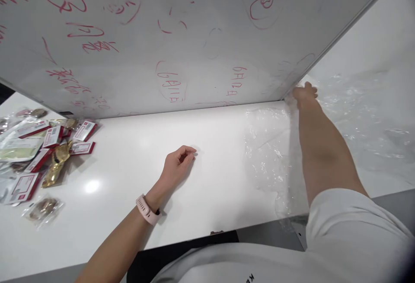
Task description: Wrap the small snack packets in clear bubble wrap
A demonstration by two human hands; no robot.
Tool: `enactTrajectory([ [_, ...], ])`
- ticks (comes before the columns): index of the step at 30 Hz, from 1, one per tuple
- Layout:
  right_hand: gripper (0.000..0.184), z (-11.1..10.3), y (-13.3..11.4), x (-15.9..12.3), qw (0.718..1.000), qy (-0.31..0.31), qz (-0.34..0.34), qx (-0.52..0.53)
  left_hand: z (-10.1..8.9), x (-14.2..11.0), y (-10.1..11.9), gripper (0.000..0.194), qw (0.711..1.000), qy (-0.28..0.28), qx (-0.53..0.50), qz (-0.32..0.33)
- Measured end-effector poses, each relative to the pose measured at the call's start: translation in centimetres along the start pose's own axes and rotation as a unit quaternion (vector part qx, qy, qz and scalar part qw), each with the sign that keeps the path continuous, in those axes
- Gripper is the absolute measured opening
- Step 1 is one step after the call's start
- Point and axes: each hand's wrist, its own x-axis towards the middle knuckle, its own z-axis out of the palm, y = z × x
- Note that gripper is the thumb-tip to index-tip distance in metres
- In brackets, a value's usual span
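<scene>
My left hand [180, 162] rests on the white table, its fingers loosely curled together and no object visible in them. A pink wristband [147, 209] is around that wrist. Far to the right, my right hand [305, 96] reaches to the lower right corner of the whiteboard [201, 67]. Its fingers are bent, and their tips are partly hidden, so what they grip cannot be made out. Clear plastic sheeting [269, 149] lies on the table beside the right forearm, and more crinkled clear plastic [372, 114] spreads on that arm's other side.
The whiteboard stands across the back with red handwriting. At the left lies a pile of packets: red-and-white boxes [24, 186], a gold foil pouch [58, 162], a pale green-and-white bag [22, 142]. A clear packet with brown contents [44, 208] sits nearer the front.
</scene>
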Motion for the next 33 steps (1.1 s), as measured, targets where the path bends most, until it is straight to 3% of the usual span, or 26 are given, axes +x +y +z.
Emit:
enactTrajectory([
  [3, 0.061, -3.4, 0.3, -3.9, 0.998, -0.053, 0.024, 0.010, 0.0, 0.0, -0.1, 0.016, 1.000, -0.004, -0.008, 0.007],
  [5, 0.048, -5.6, 0.4, -9.6, 0.989, -0.109, -0.090, 0.053, -0.1, -0.1, 0.1, 0.017, 1.000, -0.008, -0.018, 0.010],
  [8, 0.049, -7.7, -0.5, -20.1, 0.938, -0.212, -0.267, 0.059, -0.2, -0.2, 0.6, 0.020, 1.000, -0.005, -0.017, 0.019],
  [11, 0.063, -8.7, -3.7, -28.2, 0.913, -0.284, -0.290, 0.049, -0.2, -0.3, 0.8, 0.026, 0.999, 0.014, -0.030, 0.031],
  [14, 0.072, -10.1, -9.0, -32.6, 0.877, -0.340, -0.332, 0.072, -0.3, 0.0, 0.8, 0.030, 0.996, 0.059, -0.061, 0.040],
  [16, 0.078, -12.1, -12.7, -34.8, 0.829, -0.384, -0.390, 0.116, -1.2, 0.3, 0.7, 0.031, 0.991, 0.117, -0.045, 0.051],
  [17, 0.079, -13.3, -14.3, -35.9, 0.791, -0.413, -0.426, 0.150, -1.9, 0.3, 0.5, 0.031, 0.986, 0.153, -0.028, 0.057],
  [20, 0.066, -17.7, -17.3, -38.4, 0.641, -0.502, -0.506, 0.286, -5.1, -1.1, 0.0, 0.035, 0.961, 0.267, 0.033, 0.062],
  [21, 0.059, -18.9, -17.5, -38.7, 0.611, -0.513, -0.503, 0.333, -6.2, -2.2, -0.2, 0.037, 0.949, 0.302, 0.061, 0.067],
  [22, 0.053, -19.7, -17.5, -38.6, 0.608, -0.507, -0.482, 0.376, -7.1, -3.5, -0.3, 0.039, 0.936, 0.331, 0.093, 0.079],
  [23, 0.049, -20.1, -17.1, -38.0, 0.633, -0.482, -0.446, 0.410, -7.6, -5.0, -0.3, 0.040, 0.923, 0.348, 0.128, 0.099],
  [24, 0.047, -20.1, -16.5, -37.0, 0.676, -0.446, -0.401, 0.428, -7.8, -6.6, -0.2, 0.039, 0.915, 0.345, 0.166, 0.128],
  [25, 0.047, -19.5, -15.7, -35.8, 0.728, -0.402, -0.357, 0.426, -7.7, -8.1, -0.1, 0.037, 0.912, 0.317, 0.205, 0.162],
  [27, 0.050, -17.0, -13.9, -33.4, 0.813, -0.353, -0.298, 0.355, -6.8, -10.3, 0.2, 0.034, 0.914, 0.194, 0.282, 0.217],
  [29, 0.056, -13.8, -12.0, -31.9, 0.858, -0.352, -0.293, 0.233, -6.3, -11.0, 0.4, 0.033, 0.906, 0.087, 0.354, 0.217],
  [30, 0.059, -12.3, -11.1, -31.5, 0.870, -0.347, -0.301, 0.179, -6.6, -11.0, 0.3, 0.034, 0.899, 0.077, 0.385, 0.194],
  [31, 0.061, -11.1, -10.4, -31.5, 0.875, -0.340, -0.316, 0.140, -7.4, -10.7, 0.2, 0.035, 0.892, 0.103, 0.411, 0.159],
  [33, 0.064, -9.5, -9.2, -31.8, 0.880, -0.320, -0.337, 0.096, -10.5, -10.3, -0.7, 0.041, 0.866, 0.216, 0.446, 0.073],
])
